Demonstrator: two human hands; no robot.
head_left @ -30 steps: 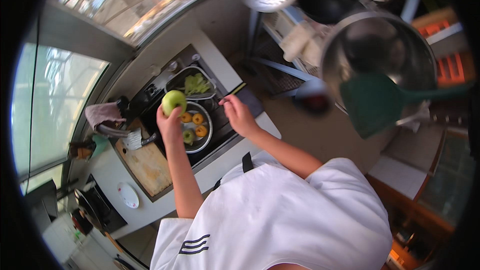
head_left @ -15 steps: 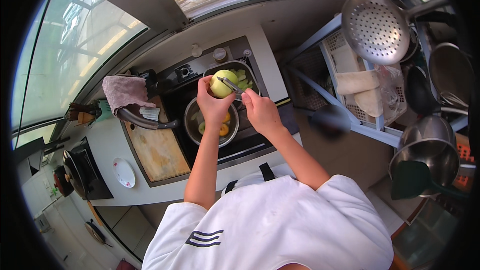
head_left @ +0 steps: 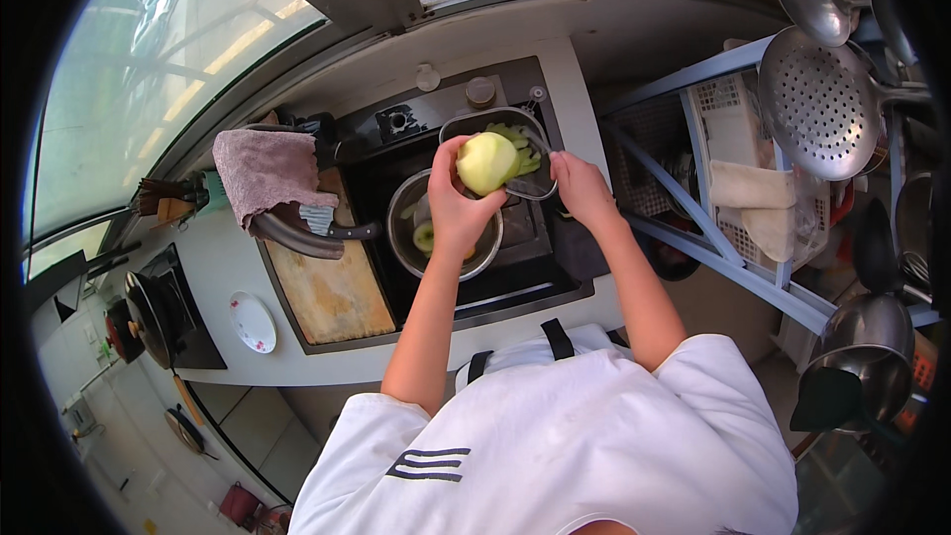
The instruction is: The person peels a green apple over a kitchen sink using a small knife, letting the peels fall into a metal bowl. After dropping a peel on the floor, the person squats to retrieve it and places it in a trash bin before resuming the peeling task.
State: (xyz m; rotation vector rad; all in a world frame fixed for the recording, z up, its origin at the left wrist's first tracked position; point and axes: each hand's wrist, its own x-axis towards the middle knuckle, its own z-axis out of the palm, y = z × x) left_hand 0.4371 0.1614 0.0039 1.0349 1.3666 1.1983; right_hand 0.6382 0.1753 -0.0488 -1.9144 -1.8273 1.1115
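Note:
My left hand (head_left: 461, 203) grips a pale green, peeled-looking apple (head_left: 485, 162) above the sink. To its right my right hand (head_left: 584, 190) is closed round a peeler (head_left: 536, 143), its blade end pointing toward the apple but apart from it. Below and behind the apple sits a rectangular metal container (head_left: 458, 126) with green peelings (head_left: 522, 160) in it. Under my left wrist stands a round steel bowl (head_left: 400, 236) holding some fruit, partly hidden by my forearm.
Left of the sink lie a worn cutting board (head_left: 332, 297), a black-handled knife (head_left: 355, 232) and a pink cloth (head_left: 263, 163). A small white plate (head_left: 254, 322) rests on the counter. On the right, a blue metal rack (head_left: 733, 267) stands near hanging utensils, including a skimmer (head_left: 817, 104).
The peeler has come away from the apple toward the right with my right hand. My left hand has turned the apple slightly. The whole view has shifted.

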